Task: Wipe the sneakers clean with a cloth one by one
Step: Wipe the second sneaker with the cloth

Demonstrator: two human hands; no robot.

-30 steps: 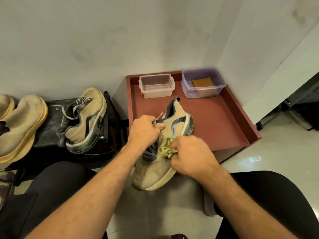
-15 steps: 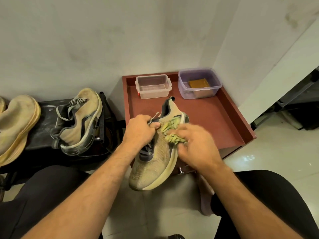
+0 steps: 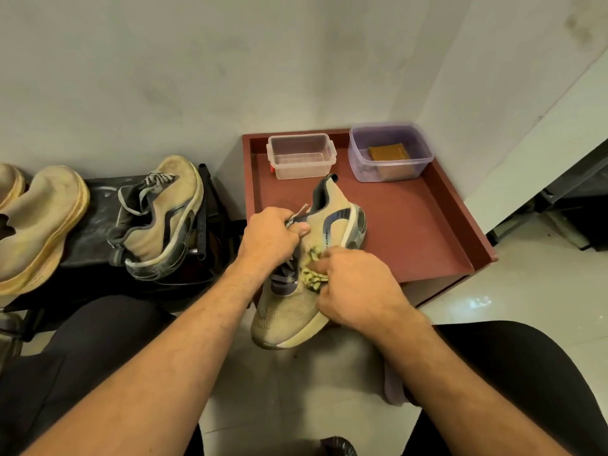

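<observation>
1. Maroon and flat, the square raised-rim tray table (image 3: 424,245) lies beyond both hands, with a clear rectangular plastic tub (image 3: 301,159) and a purple-tinted round plastic tub holding a brown block (image 3: 391,156) at its far edge.
2. Tan mesh, the dusty low-top sneaker with dark laces and a pale sole (image 3: 296,304) is held in the air between the hands, toe toward the person, heel over the tray's near edge.
3. A matching tan sneaker (image 3: 158,222) rests on a dark stand far out to the left of the left hand, and two more pale soles (image 3: 36,225) show beyond it; I judge these not yet wiped.
4. The left hand (image 3: 268,236) is closed tight around the sneaker's collar and laces, steadying it.
5. The right hand (image 3: 355,287) has its fingers curled over a crumpled yellow-green cloth (image 3: 312,276), pressing it on the upper just beside the laces.
6. To do this well, I would keep the left grip firm so the shoe cannot twist, rub in short strokes along the mesh, and turn the shoe to reach the sole edge.
7. Against half a second ago, the cloth and right hand sit lower, toward the midfoot and away from the heel; the left grip looks unchanged.
</observation>
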